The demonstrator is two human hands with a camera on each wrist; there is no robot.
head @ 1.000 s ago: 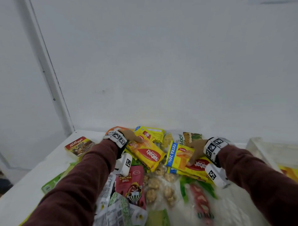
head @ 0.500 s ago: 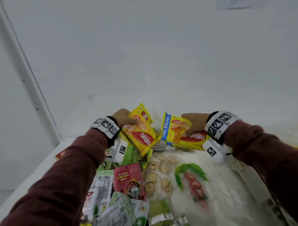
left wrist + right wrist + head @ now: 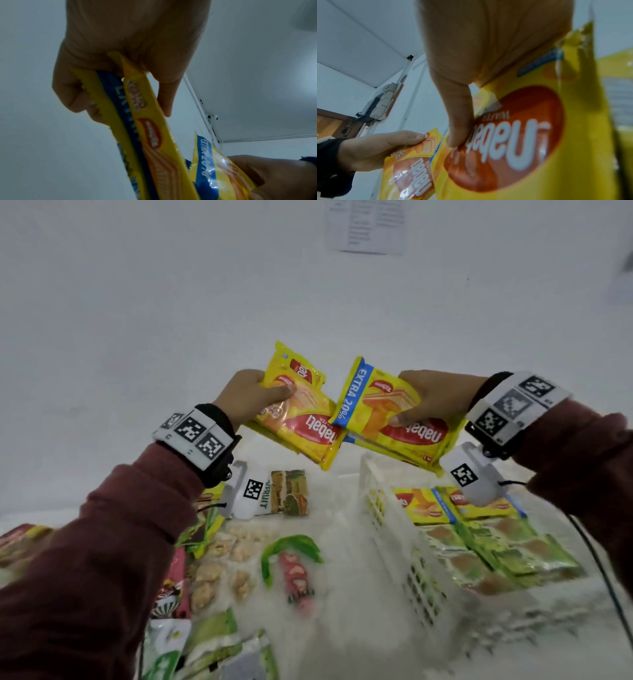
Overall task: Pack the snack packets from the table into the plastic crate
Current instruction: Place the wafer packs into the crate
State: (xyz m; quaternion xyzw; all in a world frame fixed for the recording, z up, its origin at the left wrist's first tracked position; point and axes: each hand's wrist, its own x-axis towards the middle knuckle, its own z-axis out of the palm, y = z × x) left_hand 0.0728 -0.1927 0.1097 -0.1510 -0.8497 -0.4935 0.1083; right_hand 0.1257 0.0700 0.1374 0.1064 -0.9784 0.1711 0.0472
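Note:
My left hand (image 3: 255, 398) grips a small stack of yellow Nabati wafer packets (image 3: 301, 419), thumb on top, held in the air above the table. In the left wrist view these packets (image 3: 154, 135) show edge-on between thumb and fingers. My right hand (image 3: 431, 402) holds another stack of yellow Nabati packets (image 3: 394, 419) with a blue "EXTRA 20%" band, thumb pressed on the red logo (image 3: 513, 142). Both stacks hang near the far left corner of the white plastic crate (image 3: 404, 542). Inside the crate lie yellow packets (image 3: 424, 505) and green ones (image 3: 507, 553).
On the table (image 3: 335, 501) left of the crate lie a jackfruit packet (image 3: 287, 491), clear bags of puffed balls (image 3: 219, 563), a green-and-red candy bag (image 3: 291, 563), a red cocoa-ball packet (image 3: 173, 587) and green packets (image 3: 205, 645). A white wall (image 3: 308, 285) stands behind.
Both hands have lifted their yellow packet stacks off the table pile and carried them up and to the right, toward the crate, which has come into view.

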